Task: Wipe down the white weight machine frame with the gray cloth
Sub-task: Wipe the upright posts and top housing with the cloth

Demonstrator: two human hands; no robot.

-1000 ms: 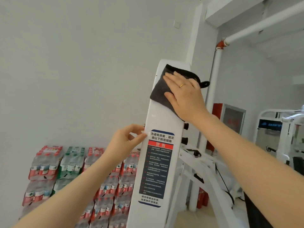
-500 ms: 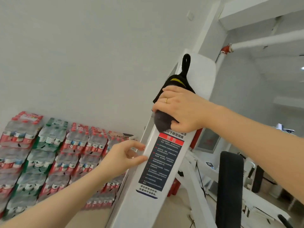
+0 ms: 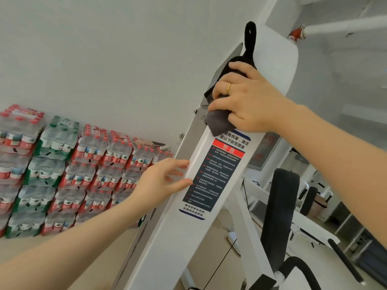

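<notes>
Gray cloth (image 3: 218, 122) is bunching under the right hand (image 3: 249, 99), fingers curled round it, on the white frame (image 3: 173, 231) leaning up-right; warning label (image 3: 215, 172) below, left hand (image 3: 165, 181) spreading against the frame's edge.

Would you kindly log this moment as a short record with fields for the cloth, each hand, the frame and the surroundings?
cloth: gray cloth, bunched, its black loop pointing up
right hand: right hand grips the cloth against the frame, just above the warning label
left hand: left hand, fingers straight, touching the frame's left edge beside the label
frame: white weight machine frame, leaning in this view
surroundings: stacked packs of water bottles along the wall
</notes>
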